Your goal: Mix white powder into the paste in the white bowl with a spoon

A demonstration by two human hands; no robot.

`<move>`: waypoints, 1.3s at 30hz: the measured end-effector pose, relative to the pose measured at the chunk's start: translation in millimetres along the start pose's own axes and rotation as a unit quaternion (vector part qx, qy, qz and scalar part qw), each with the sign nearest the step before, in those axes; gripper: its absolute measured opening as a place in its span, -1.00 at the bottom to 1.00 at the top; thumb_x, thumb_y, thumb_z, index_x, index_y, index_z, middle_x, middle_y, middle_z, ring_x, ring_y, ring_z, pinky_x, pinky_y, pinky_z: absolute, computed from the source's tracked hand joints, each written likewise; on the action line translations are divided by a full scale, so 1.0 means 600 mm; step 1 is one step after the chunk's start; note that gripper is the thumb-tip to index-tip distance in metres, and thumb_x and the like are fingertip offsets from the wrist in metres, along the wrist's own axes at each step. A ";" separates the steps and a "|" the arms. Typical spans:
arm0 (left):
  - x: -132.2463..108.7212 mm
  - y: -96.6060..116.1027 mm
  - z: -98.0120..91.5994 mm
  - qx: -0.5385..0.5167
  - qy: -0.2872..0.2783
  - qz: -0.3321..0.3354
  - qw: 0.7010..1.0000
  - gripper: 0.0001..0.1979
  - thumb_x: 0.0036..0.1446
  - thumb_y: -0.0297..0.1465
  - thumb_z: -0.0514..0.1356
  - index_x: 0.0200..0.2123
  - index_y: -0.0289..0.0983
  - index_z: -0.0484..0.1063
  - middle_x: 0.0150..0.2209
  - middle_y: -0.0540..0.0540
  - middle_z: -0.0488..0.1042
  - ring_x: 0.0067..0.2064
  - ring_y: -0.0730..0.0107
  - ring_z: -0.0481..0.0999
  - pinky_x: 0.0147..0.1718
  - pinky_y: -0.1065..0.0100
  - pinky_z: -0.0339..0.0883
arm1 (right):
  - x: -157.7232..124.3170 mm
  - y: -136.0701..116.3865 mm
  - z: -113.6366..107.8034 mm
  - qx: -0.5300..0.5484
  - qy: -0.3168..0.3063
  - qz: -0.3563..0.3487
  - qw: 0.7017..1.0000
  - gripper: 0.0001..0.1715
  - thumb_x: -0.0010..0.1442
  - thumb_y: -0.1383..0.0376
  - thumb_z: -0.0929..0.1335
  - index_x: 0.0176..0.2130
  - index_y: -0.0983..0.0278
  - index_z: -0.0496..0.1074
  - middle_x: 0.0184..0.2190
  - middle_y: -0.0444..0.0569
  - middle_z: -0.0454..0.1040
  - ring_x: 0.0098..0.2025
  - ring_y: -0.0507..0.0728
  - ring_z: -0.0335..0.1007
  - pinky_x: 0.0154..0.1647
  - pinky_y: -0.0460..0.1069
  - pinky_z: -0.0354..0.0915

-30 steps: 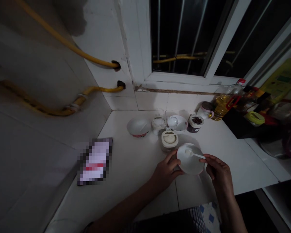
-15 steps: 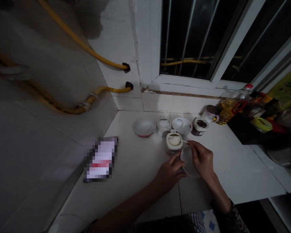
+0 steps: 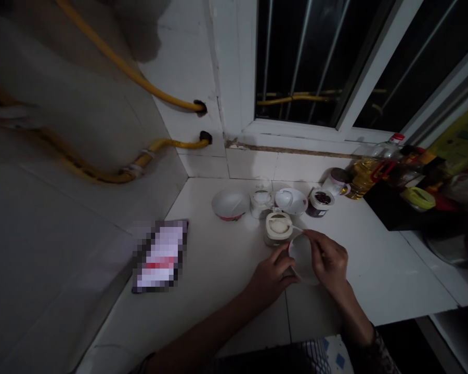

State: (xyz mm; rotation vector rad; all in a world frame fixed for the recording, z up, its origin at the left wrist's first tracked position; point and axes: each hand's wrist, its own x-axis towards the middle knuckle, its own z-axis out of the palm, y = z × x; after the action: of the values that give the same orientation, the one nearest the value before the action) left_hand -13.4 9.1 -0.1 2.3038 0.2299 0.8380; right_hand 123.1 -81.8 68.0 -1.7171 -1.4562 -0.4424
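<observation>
My left hand [image 3: 272, 275] grips the left rim of a pale bowl [image 3: 304, 262], which is tilted over the counter. Between the fingers of my right hand [image 3: 329, 257] is the handle of a small white spoon [image 3: 297, 227]. Its far end reaches over an open, squarish jar [image 3: 278, 227] that holds a white, grainy substance. This jar stands just beyond the bowl. My right hand hides part of the bowl's right side.
Behind the jar stand a white bowl [image 3: 230, 204], a clear jar [image 3: 261, 200], another bowl [image 3: 296, 201] and a dark-filled jar [image 3: 320, 201]. A mug [image 3: 336, 182] and an oil bottle [image 3: 364, 174] are farther right. A blurred flat object [image 3: 159, 257] lies left on the counter [image 3: 214, 270].
My right hand has shifted slightly right, drawing the spoon a little with it. My left hand still holds the bowl in nearly the same place.
</observation>
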 end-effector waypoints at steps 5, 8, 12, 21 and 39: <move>0.001 0.004 -0.005 0.011 -0.002 0.011 1.000 -0.77 0.02 -0.37 0.34 -0.26 -0.23 0.38 0.13 -0.21 0.28 0.04 0.17 0.45 -0.08 0.24 0.45 | -0.034 0.004 -0.038 0.069 0.065 0.183 0.978 -0.81 0.21 0.30 0.31 -0.19 0.25 0.49 -0.34 -0.01 0.58 -0.43 0.08 0.48 -0.40 -0.05 0.42; 0.001 0.004 -0.006 0.014 -0.004 0.034 0.999 -0.81 0.08 -0.34 0.29 -0.25 -0.24 0.37 0.16 -0.22 0.26 -0.03 0.21 0.50 -0.12 0.25 0.47 | -0.067 0.009 -0.069 0.041 0.059 0.187 0.980 -0.82 0.18 0.30 0.34 -0.17 0.23 0.47 -0.29 -0.02 0.57 -0.48 0.04 0.45 -0.45 -0.08 0.41; -0.001 0.002 -0.004 0.023 -0.004 0.077 0.997 -0.85 0.16 -0.31 0.21 -0.27 -0.27 0.37 0.16 -0.27 0.25 -0.14 0.29 0.55 -0.20 0.29 0.50 | -0.095 0.007 -0.088 -0.011 -0.007 0.114 0.993 -0.82 0.19 0.39 0.32 -0.18 0.23 0.47 -0.35 -0.04 0.58 -0.49 0.04 0.46 -0.44 -0.08 0.41; -0.003 0.002 -0.002 0.057 -0.006 0.127 0.990 -0.84 0.23 -0.31 0.14 -0.24 -0.28 0.40 0.18 -0.28 0.25 -0.15 0.34 0.56 -0.20 0.36 0.50 | -0.125 0.008 -0.087 0.020 -0.145 -0.098 0.984 -0.59 0.18 0.54 0.24 -0.01 0.25 0.38 -0.18 0.07 0.56 -0.24 0.11 0.48 -0.25 0.04 0.43; -0.008 0.000 0.003 0.084 -0.003 0.148 0.985 -0.88 0.23 -0.34 0.14 -0.26 -0.29 0.38 0.14 -0.31 0.30 -0.11 0.31 0.56 -0.19 0.34 0.51 | -0.122 -0.025 -0.106 0.071 -0.052 0.103 0.991 -0.78 0.18 0.46 0.29 -0.19 0.23 0.42 -0.42 -0.03 0.52 -0.39 0.10 0.44 -0.42 -0.02 0.36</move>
State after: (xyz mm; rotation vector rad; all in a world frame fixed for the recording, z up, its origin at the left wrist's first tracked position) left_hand -16.1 6.4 -3.6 2.5388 -0.0489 0.9888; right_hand 104.3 -177.8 59.6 -1.7740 -1.3302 -0.1372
